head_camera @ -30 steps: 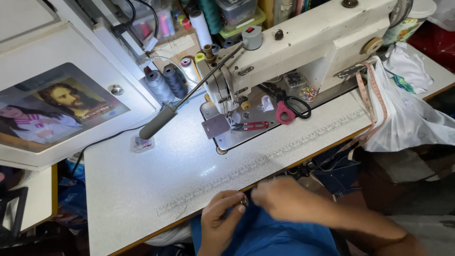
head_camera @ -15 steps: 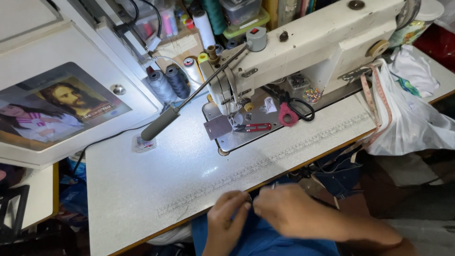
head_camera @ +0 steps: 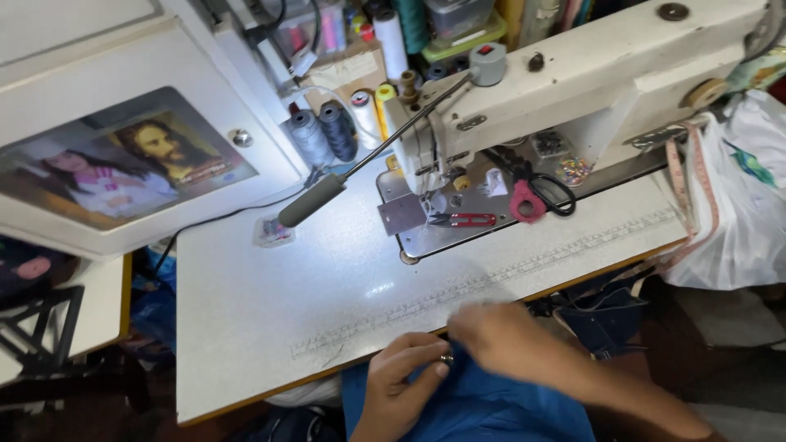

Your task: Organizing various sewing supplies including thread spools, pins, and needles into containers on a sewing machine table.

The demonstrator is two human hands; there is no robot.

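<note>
At the lower centre of the frame, both hands work the blue fabric (head_camera: 483,405) at the near edge of the sewing table (head_camera: 270,303): left hand (head_camera: 401,385) fingers pinch it, right hand (head_camera: 499,336) is blurred, grip indeterminate; next calls for a steady pinch.

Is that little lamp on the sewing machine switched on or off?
On. A bright patch of light falls on the white table under the lamp, with a glare spot in front of the sewing machine.
</note>
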